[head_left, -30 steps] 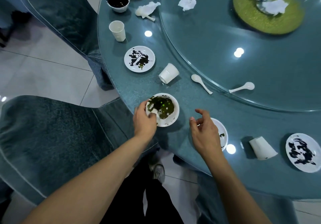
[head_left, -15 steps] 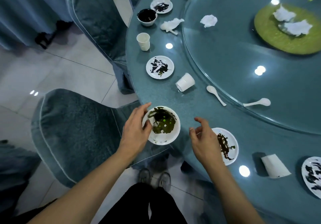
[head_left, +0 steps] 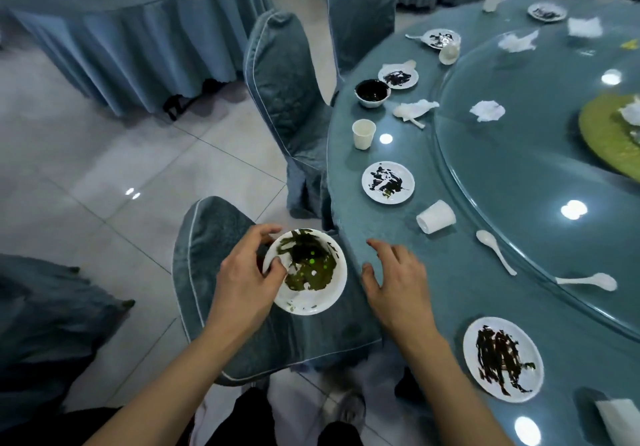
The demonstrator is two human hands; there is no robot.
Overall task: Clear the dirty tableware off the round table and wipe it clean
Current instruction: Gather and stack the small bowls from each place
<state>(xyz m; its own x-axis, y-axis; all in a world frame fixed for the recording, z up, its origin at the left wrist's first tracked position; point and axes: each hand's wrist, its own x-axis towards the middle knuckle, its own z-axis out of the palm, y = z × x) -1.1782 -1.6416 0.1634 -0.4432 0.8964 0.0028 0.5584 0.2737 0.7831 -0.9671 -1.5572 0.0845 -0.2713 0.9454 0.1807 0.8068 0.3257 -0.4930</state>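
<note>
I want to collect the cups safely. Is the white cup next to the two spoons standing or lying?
Lying: the white cup rests on its side, mouth facing the table edge.

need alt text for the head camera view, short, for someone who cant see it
A person's left hand grips a white bowl smeared with green residue, held off the edge of a round teal table above a chair; the right hand hovers open at the table's edge. Dirty plates, paper cups, spoons and crumpled napkins remain on the table.
</note>
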